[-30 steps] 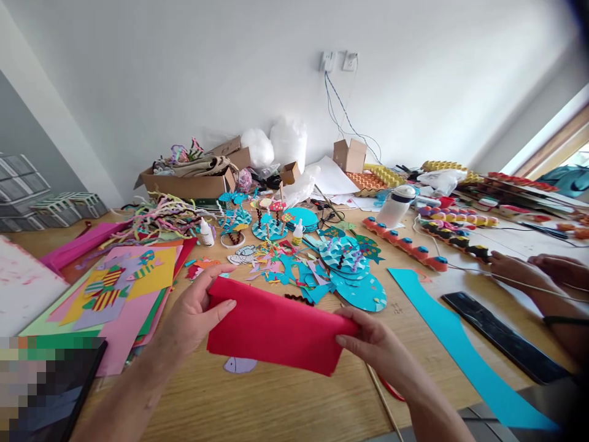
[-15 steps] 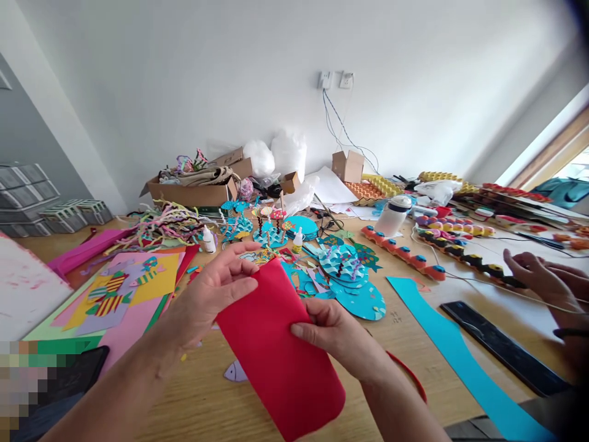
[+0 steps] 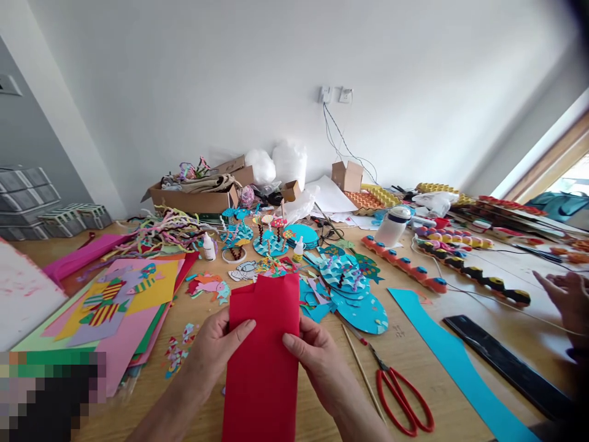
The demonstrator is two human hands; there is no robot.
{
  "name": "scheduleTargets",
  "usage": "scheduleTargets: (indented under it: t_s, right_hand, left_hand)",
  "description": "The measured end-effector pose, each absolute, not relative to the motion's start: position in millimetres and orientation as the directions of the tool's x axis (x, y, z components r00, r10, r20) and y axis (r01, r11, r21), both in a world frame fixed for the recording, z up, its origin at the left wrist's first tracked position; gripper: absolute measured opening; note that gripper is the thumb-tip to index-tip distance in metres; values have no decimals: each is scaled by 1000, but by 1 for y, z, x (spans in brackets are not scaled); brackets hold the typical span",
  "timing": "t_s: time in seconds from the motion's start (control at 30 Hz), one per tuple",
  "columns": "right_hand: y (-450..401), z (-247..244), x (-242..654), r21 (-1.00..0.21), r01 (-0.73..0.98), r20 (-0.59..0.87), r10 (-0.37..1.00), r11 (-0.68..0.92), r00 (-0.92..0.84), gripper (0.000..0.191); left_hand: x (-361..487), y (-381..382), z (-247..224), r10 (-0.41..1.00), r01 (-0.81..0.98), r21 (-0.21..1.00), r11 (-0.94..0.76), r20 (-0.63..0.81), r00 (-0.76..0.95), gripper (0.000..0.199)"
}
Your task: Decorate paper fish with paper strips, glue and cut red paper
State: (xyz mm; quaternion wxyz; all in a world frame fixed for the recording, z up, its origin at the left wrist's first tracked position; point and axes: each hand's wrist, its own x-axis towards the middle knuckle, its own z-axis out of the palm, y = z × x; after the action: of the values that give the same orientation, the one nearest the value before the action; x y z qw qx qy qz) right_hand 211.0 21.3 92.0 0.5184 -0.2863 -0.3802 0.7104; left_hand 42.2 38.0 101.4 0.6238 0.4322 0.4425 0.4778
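A folded sheet of red paper stands upright between my hands, its layers uneven along the top edge. My left hand pinches its left side, thumb on the near face. On the right side my right hand grips it the same way. Red-handled scissors lie on the table to the right of my right hand, with a thin wooden stick beside them. Small paper scraps are to the left of my left hand.
Coloured paper with striped fish is at the left. Blue paper discs, glue bottles and a cardboard box are farther back. A blue strip and black phone lie right, near another person's hand.
The red paper has gone from slanted to upright. My left hand has moved down to its left side, and the scissors and stick have come into view. The other person's hand has shifted right.
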Motion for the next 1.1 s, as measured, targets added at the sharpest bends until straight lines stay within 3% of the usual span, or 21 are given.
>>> scheduleTargets:
  t_s: [0.2,0.53,0.77,0.93,1.1]
  right_hand:
    - [26,101,202,-843,-524,-21,980,-125,-200,35]
    - [20,92,179,-755,-621,-139,977,-210,-162,32]
    - [18,92,182,-799,-586,-85,990,-135,-112,41]
    - [17,87,179,-800,-591,-88,995,-99,-47,34]
    - [12,79,175,-756,-638,-132,989,-148,-73,36]
  left_hand:
    - [38,41,98,980,-56,992,109,-97,176,36]
    - [42,32,101,979,-180,972,153,-123,163,49]
    - [32,34,93,972,16,995,97,-98,213,35]
    - [30,36,98,978,240,970,-34,-17,206,25]
    - [31,36,97,979,253,964,-80,27,204,22]
